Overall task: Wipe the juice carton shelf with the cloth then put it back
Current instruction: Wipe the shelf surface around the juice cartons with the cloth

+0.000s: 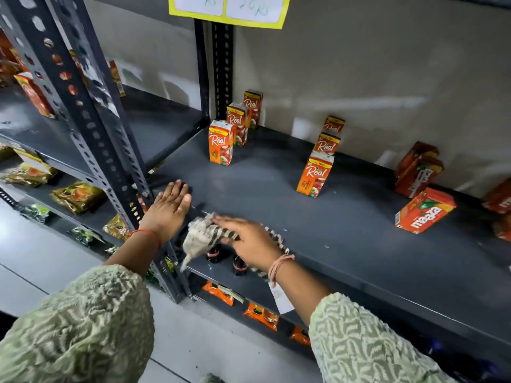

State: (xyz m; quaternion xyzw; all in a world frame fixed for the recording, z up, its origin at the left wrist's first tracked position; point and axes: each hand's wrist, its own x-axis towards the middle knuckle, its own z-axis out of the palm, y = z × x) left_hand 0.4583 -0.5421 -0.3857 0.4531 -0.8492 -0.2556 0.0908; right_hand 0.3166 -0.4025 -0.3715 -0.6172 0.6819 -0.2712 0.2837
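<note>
Both arms are stretched forward in pale green patterned sleeves. Left hand point(171, 210) is flat, palm down, fingers together and pointing away, with a thin red thread round the wrist. Right hand point(250, 239) is a bit blurry, palm down with fingers pointing left, pressing on a cloth point(200, 233). It's got pinkish threads on the wrist.

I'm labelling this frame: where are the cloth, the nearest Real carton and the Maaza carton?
cloth point(200, 233), head view, bunched middle.
nearest Real carton point(315, 175), head view, front face.
Maaza carton point(424, 212), head view, printed face.
</note>
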